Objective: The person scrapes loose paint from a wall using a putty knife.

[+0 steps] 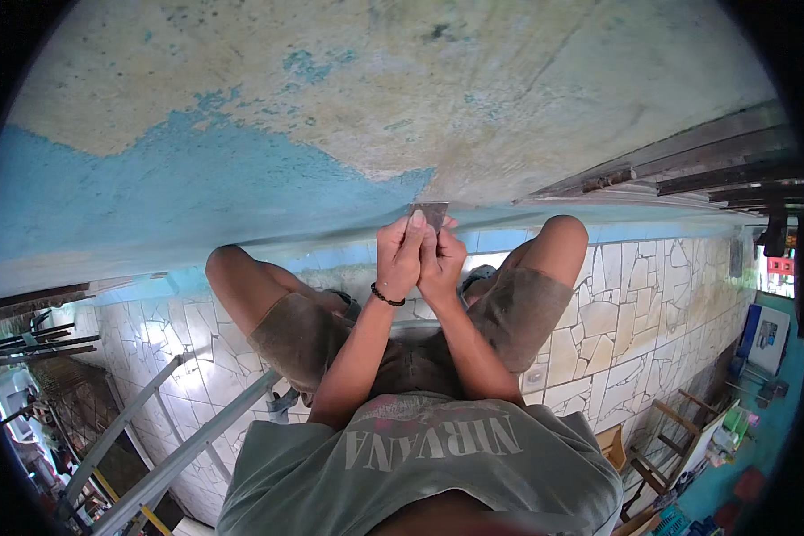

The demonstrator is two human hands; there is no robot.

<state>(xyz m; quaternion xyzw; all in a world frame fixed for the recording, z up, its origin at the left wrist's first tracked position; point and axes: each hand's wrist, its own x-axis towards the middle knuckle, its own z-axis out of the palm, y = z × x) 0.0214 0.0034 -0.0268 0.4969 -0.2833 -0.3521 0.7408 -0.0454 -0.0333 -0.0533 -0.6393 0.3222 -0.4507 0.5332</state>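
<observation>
Both my hands grip a putty knife in front of my chest. My left hand, with a dark beaded bracelet at the wrist, has its thumb up along the blade. Beside it, my right hand is closed around the same tool, thumb against the blade. The handle is hidden in my fingers. The blade's wide edge points to the wall, at the lower end of a border between blue paint and a pale, patchy scraped surface. Whether the edge touches the wall, I cannot tell.
My bent knees are spread near the wall. A metal ladder stands below at left, above a floor of irregular pale tiles. Dark wooden window slats are at right. A wooden ladder-like frame and household items lie lower right.
</observation>
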